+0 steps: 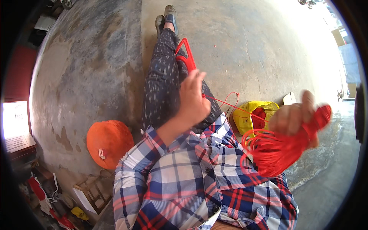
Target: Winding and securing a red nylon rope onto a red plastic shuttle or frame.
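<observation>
My left hand point(194, 94) is closed above my lap, its fingers round the lower end of a stiff-looking red loop point(188, 50) with a narrow, pointed opening. The loop's exact kind I cannot make out. Out to the right, my right hand point(292, 118) is closed round a thick bundle of red cord point(274, 153), whose looped strands hang toward my lap. The hand is slightly blurred. A thin red strand point(226, 102) stretches from beside my left hand toward the right one. Part of the loop is hidden behind my left fingers.
Right of my legs stands a yellow bag point(245, 115) with red material inside. An orange rounded bundle point(110, 143) lies to my left on the concrete floor point(96, 57). Behind it are a small wooden frame point(94, 193) and a dark cabinet point(21, 147).
</observation>
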The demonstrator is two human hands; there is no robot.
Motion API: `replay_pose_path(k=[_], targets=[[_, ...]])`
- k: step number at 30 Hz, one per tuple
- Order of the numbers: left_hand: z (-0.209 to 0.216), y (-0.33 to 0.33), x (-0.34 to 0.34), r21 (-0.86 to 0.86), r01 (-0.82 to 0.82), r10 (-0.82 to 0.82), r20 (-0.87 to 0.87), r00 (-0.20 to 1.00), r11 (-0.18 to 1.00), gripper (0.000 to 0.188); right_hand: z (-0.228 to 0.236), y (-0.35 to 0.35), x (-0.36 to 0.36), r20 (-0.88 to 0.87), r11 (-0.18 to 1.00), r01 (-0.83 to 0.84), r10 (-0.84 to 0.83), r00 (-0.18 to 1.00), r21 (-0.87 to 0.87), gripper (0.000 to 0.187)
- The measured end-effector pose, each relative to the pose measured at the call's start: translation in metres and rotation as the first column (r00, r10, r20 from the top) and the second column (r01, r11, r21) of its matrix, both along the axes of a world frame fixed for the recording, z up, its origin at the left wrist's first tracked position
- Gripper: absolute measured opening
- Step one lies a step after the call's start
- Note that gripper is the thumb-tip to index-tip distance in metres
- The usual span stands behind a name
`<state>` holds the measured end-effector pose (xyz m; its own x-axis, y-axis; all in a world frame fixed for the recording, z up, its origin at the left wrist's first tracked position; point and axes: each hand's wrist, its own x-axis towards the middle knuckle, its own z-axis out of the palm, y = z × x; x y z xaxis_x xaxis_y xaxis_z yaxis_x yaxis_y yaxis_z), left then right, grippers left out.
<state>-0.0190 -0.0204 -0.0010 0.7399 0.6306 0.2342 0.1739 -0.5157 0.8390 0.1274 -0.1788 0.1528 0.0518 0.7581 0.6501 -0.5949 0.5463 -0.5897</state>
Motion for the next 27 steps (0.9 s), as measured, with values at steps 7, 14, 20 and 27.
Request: replay_pose_path(k=[7,14,20,27], targets=[[0.011,0.032,-0.015,-0.768,-0.07,0.266,0.133,0.955,0.636,0.009,0.004,0.023,-0.008,0.792,0.727,0.684,-0.379,0.478,-0.065,0.022],[0.005,0.014,-0.017,-0.932,-0.186,0.127,-0.153,0.98,0.312,0.012,-0.133,0.08,-0.016,0.97,0.579,0.814,0.223,-0.098,-0.051,0.033],[-0.023,0.048,-0.019,-0.707,-0.198,0.242,-0.038,0.969,0.679,0.011,-0.155,0.089,-0.024,0.84,0.494,0.775,-0.147,0.522,-0.395,0.032],[0.037,0.046,-0.008,-0.988,0.039,0.273,0.079,0.959,0.151,0.01,-0.128,0.082,-0.024,0.922,0.568,0.82,-0.348,0.17,0.063,0.038]])
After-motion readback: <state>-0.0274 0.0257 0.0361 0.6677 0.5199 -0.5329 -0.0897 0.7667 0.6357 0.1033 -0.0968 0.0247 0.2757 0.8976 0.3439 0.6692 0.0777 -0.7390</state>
